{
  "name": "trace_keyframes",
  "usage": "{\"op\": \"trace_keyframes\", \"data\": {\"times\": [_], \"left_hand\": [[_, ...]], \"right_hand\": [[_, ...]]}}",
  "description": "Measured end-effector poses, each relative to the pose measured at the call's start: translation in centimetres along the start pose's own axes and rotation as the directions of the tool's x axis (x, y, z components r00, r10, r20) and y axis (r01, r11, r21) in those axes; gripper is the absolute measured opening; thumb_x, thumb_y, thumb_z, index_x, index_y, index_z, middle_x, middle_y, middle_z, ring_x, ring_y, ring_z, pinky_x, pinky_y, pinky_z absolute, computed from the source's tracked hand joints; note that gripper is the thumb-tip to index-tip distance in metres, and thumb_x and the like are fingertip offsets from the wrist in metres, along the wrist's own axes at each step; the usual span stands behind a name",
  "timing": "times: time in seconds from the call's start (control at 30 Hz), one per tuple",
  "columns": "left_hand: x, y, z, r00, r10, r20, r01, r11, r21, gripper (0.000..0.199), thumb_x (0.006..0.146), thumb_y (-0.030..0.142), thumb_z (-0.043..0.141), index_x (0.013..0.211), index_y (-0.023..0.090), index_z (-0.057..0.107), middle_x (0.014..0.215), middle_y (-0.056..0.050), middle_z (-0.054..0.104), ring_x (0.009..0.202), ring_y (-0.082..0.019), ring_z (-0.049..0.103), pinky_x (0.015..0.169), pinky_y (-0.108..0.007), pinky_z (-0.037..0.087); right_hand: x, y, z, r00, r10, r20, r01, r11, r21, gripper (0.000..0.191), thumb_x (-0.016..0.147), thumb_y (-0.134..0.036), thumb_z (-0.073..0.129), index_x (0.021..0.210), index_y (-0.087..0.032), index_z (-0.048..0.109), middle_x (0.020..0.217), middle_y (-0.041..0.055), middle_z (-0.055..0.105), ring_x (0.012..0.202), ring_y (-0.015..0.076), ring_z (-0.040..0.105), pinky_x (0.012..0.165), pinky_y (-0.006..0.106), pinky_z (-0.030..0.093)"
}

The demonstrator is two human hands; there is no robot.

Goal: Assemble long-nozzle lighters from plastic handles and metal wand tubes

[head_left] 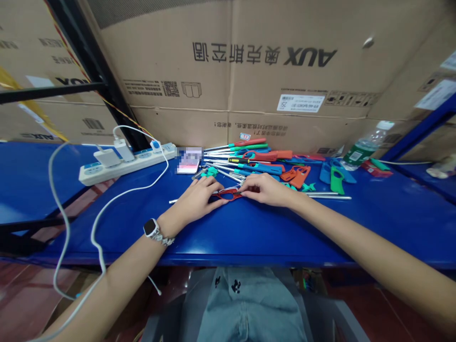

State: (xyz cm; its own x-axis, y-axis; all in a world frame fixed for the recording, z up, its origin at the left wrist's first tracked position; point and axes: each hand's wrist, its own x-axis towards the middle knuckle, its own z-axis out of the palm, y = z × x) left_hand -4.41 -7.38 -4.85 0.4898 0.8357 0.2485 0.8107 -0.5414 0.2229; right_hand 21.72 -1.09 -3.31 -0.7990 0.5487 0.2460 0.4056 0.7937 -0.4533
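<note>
A red plastic handle piece (230,195) lies low over the blue table, held between both hands. My left hand (199,197) has its fingers closed on the piece's left end, with a watch on that wrist. My right hand (261,189) pinches at its right end, thumb and index finger together. Thin metal parts beside the red piece are partly hidden by the fingers. Just beyond the hands lie several long lighters (265,156) with red, blue and green handles and metal tubes.
A white power strip (128,165) with plugs and a looping cable is at left. A phone (188,160) lies near it. Loose orange shells (296,175), green shells (337,180) and a bottle (363,148) are at right. Cardboard boxes (249,85) stand behind the blue table (278,232).
</note>
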Motion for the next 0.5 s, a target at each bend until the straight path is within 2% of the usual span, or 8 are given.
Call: {"op": "trace_keyframes", "data": {"times": [0.17, 0.33, 0.5], "left_hand": [[-0.1, -0.4, 0.1, 1.0, 0.01, -0.021, -0.011, 0.999, -0.041, 0.034, 0.102, 0.052, 0.061, 0.112, 0.021, 0.068, 0.115, -0.009, 0.068, 0.107, -0.031, 0.062, 0.089, -0.047, 0.049], [-0.2, -0.4, 0.3, 0.999, 0.015, -0.05, -0.019, 0.997, -0.074, 0.033, 0.102, 0.05, 0.061, 0.113, 0.02, 0.068, 0.115, -0.01, 0.068, 0.107, -0.03, 0.063, 0.092, -0.048, 0.05], [-0.1, 0.2, 0.3, 0.998, -0.028, -0.058, 0.026, 0.999, -0.035, 0.047, 0.094, 0.065, 0.068, 0.108, 0.02, 0.069, 0.113, -0.01, 0.068, 0.104, -0.032, 0.064, 0.09, -0.049, 0.051]], "right_hand": [[0.0, 0.1, 0.1, 0.999, -0.04, -0.024, 0.039, 0.998, -0.054, 0.013, 0.098, -0.015, 0.065, 0.101, -0.018, 0.077, 0.099, 0.008, 0.074, 0.093, 0.0206, 0.067, 0.086, 0.037, 0.054], [-0.9, 0.2, 1.2, 0.985, -0.096, -0.14, 0.088, 0.994, -0.064, 0.013, 0.101, -0.02, 0.063, 0.102, -0.02, 0.076, 0.104, 0.009, 0.074, 0.101, 0.0229, 0.066, 0.092, 0.041, 0.055], [-1.4, 0.1, 2.0, 0.974, -0.137, -0.178, 0.117, 0.986, -0.114, 0.015, 0.102, -0.021, 0.063, 0.104, -0.02, 0.077, 0.104, 0.0095, 0.075, 0.099, 0.0242, 0.066, 0.09, 0.044, 0.056]]}}
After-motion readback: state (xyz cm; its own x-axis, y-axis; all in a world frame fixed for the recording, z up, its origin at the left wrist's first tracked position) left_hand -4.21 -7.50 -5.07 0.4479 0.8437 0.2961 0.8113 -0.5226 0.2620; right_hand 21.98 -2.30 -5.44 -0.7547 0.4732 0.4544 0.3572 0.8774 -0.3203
